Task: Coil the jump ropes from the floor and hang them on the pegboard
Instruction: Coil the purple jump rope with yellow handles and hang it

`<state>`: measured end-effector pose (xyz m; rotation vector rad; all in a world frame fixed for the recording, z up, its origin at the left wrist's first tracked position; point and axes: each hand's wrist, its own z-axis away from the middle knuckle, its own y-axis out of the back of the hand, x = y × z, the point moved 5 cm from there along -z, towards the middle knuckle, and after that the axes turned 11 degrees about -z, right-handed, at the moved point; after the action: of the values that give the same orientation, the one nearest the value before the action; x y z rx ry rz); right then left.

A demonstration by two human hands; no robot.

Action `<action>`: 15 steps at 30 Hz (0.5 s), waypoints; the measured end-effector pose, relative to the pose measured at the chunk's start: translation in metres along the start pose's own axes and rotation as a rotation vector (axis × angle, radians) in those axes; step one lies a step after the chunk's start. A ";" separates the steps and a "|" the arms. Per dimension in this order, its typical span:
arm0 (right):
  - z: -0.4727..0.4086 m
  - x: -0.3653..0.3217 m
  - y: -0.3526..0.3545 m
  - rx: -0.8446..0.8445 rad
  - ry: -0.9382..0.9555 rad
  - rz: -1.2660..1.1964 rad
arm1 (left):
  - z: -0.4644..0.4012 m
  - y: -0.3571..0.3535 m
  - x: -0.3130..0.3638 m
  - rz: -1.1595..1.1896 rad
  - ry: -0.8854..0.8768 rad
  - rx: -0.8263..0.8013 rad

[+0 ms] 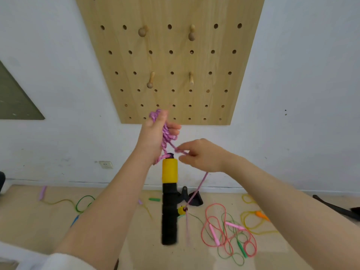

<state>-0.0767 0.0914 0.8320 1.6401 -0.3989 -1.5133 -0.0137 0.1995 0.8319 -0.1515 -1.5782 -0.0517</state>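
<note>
Purple rope (165,133) coils in your left hand (153,137), gripped; your right hand (202,155) pinches its strand below the pegboard (175,61), other ropes (228,230) littering the floor (126,240).

A left hand (153,133) grips a coiled purple rope (165,133) below a wooden pegboard (171,61). At four o'clock of it, the right hand (202,155) pinches the rope's strand.

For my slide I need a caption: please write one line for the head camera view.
Left hand holds purple rope coils, right hand pinches the strand, below the pegboard.
</note>
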 end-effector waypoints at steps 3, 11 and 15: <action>0.014 -0.009 0.006 -0.181 0.017 -0.164 | -0.010 0.022 -0.026 -0.230 0.061 0.062; 0.008 -0.005 0.066 0.402 0.106 -0.678 | 0.025 -0.015 -0.025 -0.067 0.153 -0.340; -0.006 0.027 0.054 0.513 -0.002 -0.612 | 0.047 -0.038 0.001 0.011 0.025 -0.583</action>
<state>-0.0485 0.0423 0.8543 2.3094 -0.3143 -1.9663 -0.0652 0.1682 0.8343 -0.6119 -1.4998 -0.5041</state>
